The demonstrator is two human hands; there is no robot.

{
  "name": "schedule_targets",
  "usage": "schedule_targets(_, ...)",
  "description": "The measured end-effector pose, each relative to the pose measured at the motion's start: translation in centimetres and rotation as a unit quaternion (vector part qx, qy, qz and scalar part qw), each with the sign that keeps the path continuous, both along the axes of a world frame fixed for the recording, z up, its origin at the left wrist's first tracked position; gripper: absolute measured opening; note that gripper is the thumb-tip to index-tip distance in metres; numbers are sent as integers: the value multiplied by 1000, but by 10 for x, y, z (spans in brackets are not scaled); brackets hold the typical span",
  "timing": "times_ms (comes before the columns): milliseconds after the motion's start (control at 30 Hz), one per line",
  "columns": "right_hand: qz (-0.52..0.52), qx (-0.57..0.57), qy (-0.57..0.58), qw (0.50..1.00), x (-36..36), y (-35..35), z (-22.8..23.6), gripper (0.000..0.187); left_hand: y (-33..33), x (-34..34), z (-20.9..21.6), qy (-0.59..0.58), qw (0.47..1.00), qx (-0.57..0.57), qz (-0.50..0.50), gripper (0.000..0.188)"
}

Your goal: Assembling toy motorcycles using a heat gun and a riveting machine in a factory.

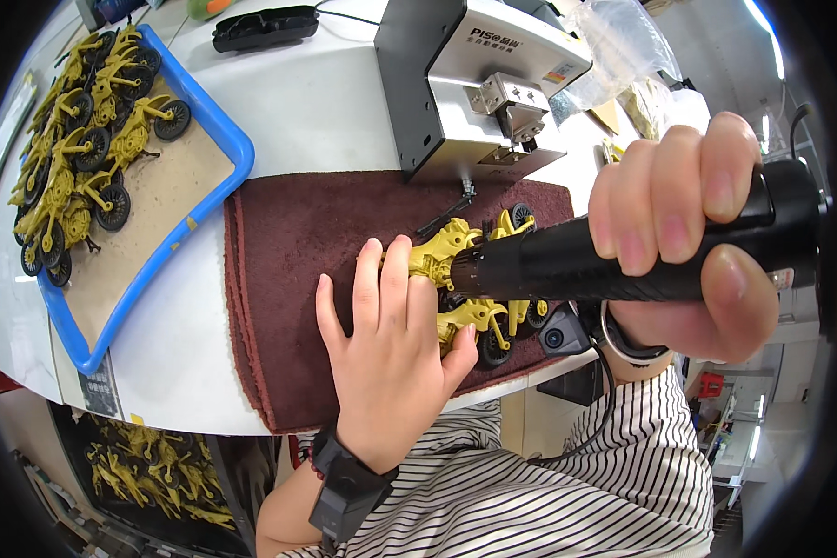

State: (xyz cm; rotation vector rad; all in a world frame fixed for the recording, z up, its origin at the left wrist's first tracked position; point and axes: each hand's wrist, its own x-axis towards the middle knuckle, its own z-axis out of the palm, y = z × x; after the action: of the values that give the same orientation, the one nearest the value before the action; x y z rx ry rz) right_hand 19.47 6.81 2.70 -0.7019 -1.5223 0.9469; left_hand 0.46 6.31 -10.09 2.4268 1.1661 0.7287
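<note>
Yellow toy motorcycles with black wheels, one farther [451, 244] and one nearer [465, 319], lie on a dark red-brown towel [284, 279]. My left hand [381, 358] reaches over them; its index finger and thumb press on the yellow plastic, while the other fingers spread toward the towel. A thick black electric screwdriver [553, 262] is wrapped in my right hand [684, 214], fingers above and thumb below. It slants across from the right, its tip end touching or just over the farther toy. The exact contact point is hidden by the tool's collar.
At the left, a blue-rimmed tray [244, 153] holds several more yellow toy motorcycles. Behind the towel stands a grey-and-black screw feeder machine [418, 112]. A black case [265, 30] lies at the back, a clear plastic bag [623, 56] behind right. Below the table, a dark crate holds yellow parts [158, 470].
</note>
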Motion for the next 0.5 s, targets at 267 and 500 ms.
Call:
schedule_targets(267, 8, 77, -9, 997, -3, -1, -9, 31, 0, 3, 2, -3, 1000, 8, -5, 40)
schedule_targets(500, -1, -14, -27, 1000, -12, -11, 5, 32, 0, 1, 3, 11, 1000, 8, -5, 40)
